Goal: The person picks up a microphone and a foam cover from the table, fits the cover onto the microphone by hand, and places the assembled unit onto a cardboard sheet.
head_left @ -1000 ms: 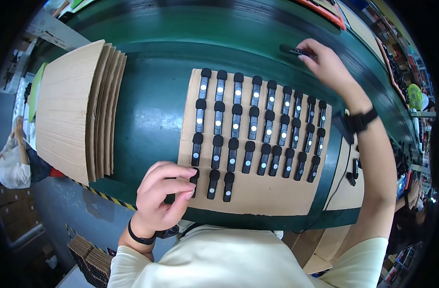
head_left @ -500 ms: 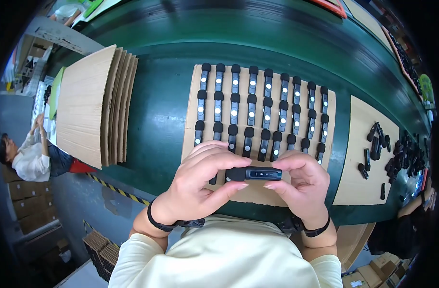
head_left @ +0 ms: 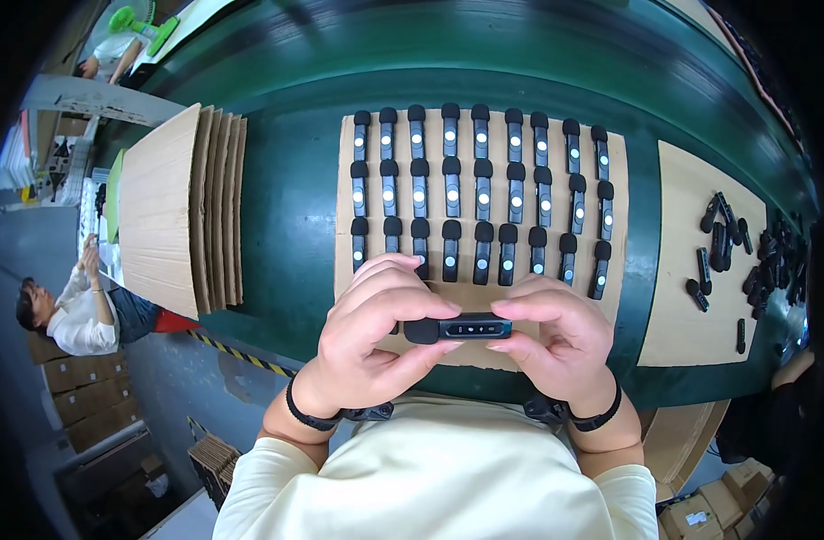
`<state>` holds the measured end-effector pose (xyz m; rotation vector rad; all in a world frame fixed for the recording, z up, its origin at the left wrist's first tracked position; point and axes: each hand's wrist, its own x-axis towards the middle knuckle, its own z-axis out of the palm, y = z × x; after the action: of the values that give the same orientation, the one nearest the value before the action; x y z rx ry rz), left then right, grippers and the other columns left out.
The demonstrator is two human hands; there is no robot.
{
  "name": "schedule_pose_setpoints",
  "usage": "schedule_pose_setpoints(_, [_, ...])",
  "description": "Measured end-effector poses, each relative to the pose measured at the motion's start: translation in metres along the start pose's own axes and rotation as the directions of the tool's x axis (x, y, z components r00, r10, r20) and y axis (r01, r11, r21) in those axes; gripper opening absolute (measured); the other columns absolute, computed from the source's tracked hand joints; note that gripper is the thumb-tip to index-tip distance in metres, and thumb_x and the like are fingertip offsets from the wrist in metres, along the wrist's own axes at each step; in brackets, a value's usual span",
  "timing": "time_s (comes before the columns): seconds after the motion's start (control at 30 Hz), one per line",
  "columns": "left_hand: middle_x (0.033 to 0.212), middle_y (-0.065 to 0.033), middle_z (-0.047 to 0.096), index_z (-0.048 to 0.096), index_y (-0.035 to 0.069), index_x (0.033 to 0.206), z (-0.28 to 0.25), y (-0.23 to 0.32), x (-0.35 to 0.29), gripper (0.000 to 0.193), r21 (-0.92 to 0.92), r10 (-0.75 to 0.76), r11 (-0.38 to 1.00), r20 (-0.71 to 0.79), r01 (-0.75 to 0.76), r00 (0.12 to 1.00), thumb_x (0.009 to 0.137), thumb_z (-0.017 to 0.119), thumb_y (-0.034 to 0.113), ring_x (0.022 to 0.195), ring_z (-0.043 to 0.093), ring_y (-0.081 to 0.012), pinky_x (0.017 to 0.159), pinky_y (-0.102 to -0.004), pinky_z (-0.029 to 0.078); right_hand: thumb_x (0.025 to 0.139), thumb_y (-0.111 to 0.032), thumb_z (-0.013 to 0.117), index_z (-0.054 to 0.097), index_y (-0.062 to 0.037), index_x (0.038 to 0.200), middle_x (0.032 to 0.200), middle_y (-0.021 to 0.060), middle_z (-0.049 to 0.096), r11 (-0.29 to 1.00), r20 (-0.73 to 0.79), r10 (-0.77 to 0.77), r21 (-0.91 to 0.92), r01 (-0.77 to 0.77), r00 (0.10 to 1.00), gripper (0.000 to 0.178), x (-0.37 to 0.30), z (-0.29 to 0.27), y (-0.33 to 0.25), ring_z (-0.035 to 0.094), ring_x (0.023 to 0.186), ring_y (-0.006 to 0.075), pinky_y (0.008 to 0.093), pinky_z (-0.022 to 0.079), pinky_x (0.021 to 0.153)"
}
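Between my two hands, level in front of my chest, is a small black wireless microphone (head_left: 475, 329) with a rounded foam cap at its left end. My left hand (head_left: 371, 328) pinches it near the foam cap with thumb and fingertips. At its other end, my right hand (head_left: 560, 333) grips it the same way. The side with a strip of small marks faces up. Just beyond my hands lies a cardboard sheet (head_left: 484, 297) bearing three rows of similar microphones (head_left: 452, 189), foam caps pointing away from me. My left fingers partly cover the nearest row.
A second cardboard sheet (head_left: 691, 333) on the right holds scattered microphones (head_left: 722, 238), with a dark pile (head_left: 776, 261) beside it. Leaning cardboard sheets (head_left: 160, 216) stand on the left of the green table (head_left: 290, 216). One person (head_left: 79, 306) is at far left; another's arm (head_left: 794, 369) shows at right.
My view has shifted slightly. The microphone has moved a little left in my grip, and my right fingertips have come further in along its body.
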<state>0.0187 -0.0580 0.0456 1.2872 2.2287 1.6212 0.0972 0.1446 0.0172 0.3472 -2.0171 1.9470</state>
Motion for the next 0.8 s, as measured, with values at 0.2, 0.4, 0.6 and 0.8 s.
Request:
schedule_pose_setpoints(0.2, [0.082, -0.0062, 0.064, 0.065, 0.002, 0.094, 0.0005, -0.0028, -0.0004, 0.025, -0.012, 0.035, 0.999, -0.003, -0.035, 0.999, 0.071, 0.075, 0.004, 0.076, 0.058, -0.0202, 0.094, -0.0461, 0.041, 0.073, -0.001, 0.079, 0.067, 0.0009, 0.101, 0.087, 0.0112, 0.067, 0.999, 0.008, -0.045, -0.029, 0.045, 0.999, 0.031, 0.0012, -0.0003, 0.0001, 0.064, 0.073, 0.0196, 0.0274, 0.05, 0.064])
schedule_pose_setpoints(0.4, [0.084, -0.0073, 0.064, 0.064, 0.001, 0.095, 0.0031, 0.002, 0.0048, 0.025, -0.038, -0.015, 0.999, 0.012, 0.015, 1.0, 0.073, 0.075, 0.006, 0.078, 0.059, -0.0211, 0.094, -0.0462, 0.041, 0.074, 0.001, 0.077, 0.066, 0.0007, 0.1, 0.088, 0.0114, 0.067, 0.999, 0.005, -0.05, -0.001, 0.05, 0.999, 0.028, 0.0015, 0.0001, 0.0017, 0.064, 0.076, 0.0208, 0.0284, 0.051, 0.066])
schedule_pose_setpoints(0.6, [0.088, -0.0094, 0.066, 0.064, 0.0, 0.097, 0.0036, 0.0018, 0.0073, 0.026, -0.018, -0.005, 1.0, 0.071, 0.007, 0.997, 0.075, 0.074, 0.007, 0.083, 0.061, -0.022, 0.095, -0.046, 0.041, 0.082, -0.007, 0.074, 0.062, 0.0, 0.099, 0.092, 0.0122, 0.064, 0.992, 0.044, -0.119, -0.04, 0.121, 0.992, 0.021, 0.0009, 0.0006, 0.0068, 0.062, 0.078, 0.021, 0.03, 0.049, 0.068])
schedule_pose_setpoints(0.8, [0.091, -0.0098, 0.065, 0.065, 0.002, 0.098, 0.0055, -0.0013, 0.0058, 0.029, -0.017, -0.002, 1.0, 0.058, 0.003, 0.998, 0.072, 0.076, 0.006, 0.084, 0.061, -0.0246, 0.093, -0.045, 0.043, 0.075, 0.003, 0.074, 0.064, -0.0021, 0.102, 0.095, 0.0117, 0.065, 0.996, -0.013, 0.012, 0.085, -0.011, 1.0, 0.028, -0.0016, 0.0037, 0.005, 0.063, 0.084, 0.0236, 0.031, 0.051, 0.072])
